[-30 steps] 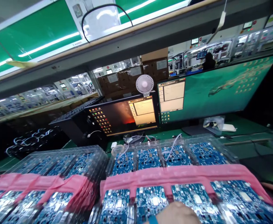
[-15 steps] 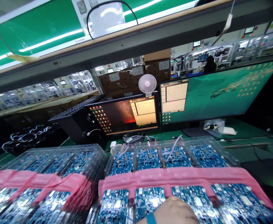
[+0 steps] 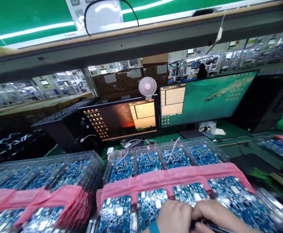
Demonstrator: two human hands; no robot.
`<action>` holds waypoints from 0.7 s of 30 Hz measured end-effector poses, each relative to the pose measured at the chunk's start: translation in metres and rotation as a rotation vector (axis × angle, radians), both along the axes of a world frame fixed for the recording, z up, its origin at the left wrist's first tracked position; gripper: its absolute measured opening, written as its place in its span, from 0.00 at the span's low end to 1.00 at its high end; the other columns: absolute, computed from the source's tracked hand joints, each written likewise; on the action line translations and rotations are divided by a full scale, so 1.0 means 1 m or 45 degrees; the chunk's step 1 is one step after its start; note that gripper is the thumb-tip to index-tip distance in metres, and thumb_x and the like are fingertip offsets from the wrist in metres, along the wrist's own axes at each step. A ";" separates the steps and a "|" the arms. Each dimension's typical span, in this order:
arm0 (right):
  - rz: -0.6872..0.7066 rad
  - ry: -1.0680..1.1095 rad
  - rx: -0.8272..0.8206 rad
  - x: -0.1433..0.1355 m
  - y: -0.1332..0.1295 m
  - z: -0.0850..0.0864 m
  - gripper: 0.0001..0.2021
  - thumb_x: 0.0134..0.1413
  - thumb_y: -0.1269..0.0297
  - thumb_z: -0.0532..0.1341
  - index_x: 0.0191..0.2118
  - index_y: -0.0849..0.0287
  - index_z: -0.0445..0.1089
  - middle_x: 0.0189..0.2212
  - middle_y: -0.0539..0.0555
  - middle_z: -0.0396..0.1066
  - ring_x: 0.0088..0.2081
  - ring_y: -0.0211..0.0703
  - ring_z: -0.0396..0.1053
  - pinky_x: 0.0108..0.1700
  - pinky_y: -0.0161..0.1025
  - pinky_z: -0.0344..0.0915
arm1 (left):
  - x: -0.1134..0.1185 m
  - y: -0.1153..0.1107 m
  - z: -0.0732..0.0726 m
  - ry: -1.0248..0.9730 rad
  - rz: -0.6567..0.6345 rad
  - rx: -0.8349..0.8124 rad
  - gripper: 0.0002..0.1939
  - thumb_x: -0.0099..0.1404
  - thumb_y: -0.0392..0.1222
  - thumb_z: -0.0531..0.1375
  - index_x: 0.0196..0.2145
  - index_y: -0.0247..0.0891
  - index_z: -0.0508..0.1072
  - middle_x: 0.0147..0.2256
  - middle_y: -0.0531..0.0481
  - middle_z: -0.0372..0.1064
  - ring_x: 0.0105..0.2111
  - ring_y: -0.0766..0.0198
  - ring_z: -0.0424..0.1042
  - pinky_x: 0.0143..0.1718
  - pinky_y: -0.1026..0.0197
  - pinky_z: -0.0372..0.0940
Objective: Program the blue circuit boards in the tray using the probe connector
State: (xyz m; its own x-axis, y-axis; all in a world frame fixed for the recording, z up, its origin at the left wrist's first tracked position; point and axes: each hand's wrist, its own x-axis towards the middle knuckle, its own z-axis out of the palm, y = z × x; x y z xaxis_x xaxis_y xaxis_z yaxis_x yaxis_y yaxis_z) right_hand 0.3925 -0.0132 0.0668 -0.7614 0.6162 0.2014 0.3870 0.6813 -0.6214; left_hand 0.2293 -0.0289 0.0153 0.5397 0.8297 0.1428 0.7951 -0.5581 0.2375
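Note:
My left hand (image 3: pixel 174 215), with a blue band (image 3: pixel 154 227) at its wrist, has its fingers curled over the near row of circuit boards. Beside it, my right hand (image 3: pixel 215 213) is closed around a thin dark object (image 3: pixel 210 224), whose kind I cannot make out. The two hands meet at that object; whatever the left fingers hold is hidden. Beneath them are blue circuit boards (image 3: pixel 116 212) in a clear plastic tray (image 3: pixel 104 176), with a pink foam strip (image 3: pixel 165 176) running between the two rows.
On the left stands another stack of trays (image 3: pixel 96 161) with pink foam (image 3: pixel 76 202). Behind are two monitors (image 3: pixel 117 116), a small white fan (image 3: pixel 147 86) and a black computer case (image 3: pixel 64 126). A white cable (image 3: pixel 172 150) lies over the back boards. Overhead runs a shelf edge (image 3: pixel 122 40).
My right hand has come into view from the right and joined my left hand at the dark object. The camera view has turned rightward, showing another tray at the right.

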 end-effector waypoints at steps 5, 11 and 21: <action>-0.020 -0.038 -0.084 0.003 -0.006 0.031 0.12 0.54 0.62 0.47 0.35 0.56 0.66 0.28 0.51 0.67 0.32 0.39 0.65 0.34 0.31 0.57 | 0.000 0.001 0.013 0.055 -0.087 0.058 0.22 0.55 0.61 0.47 0.22 0.38 0.63 0.15 0.53 0.65 0.16 0.62 0.67 0.17 0.64 0.57; 0.084 -0.148 -0.166 0.003 -0.002 0.036 0.13 0.52 0.58 0.48 0.38 0.54 0.67 0.28 0.51 0.67 0.30 0.41 0.64 0.33 0.32 0.59 | -0.005 0.001 0.031 -0.045 0.017 -0.041 0.21 0.52 0.60 0.51 0.19 0.39 0.64 0.15 0.52 0.65 0.17 0.62 0.67 0.17 0.65 0.54; -0.673 0.264 -0.127 0.002 0.108 0.013 0.15 0.55 0.56 0.46 0.29 0.61 0.62 0.27 0.50 0.63 0.30 0.37 0.61 0.30 0.31 0.58 | -0.014 0.007 0.043 -0.278 0.257 -0.250 0.09 0.61 0.39 0.47 0.39 0.38 0.62 0.34 0.47 0.67 0.33 0.58 0.66 0.33 0.57 0.60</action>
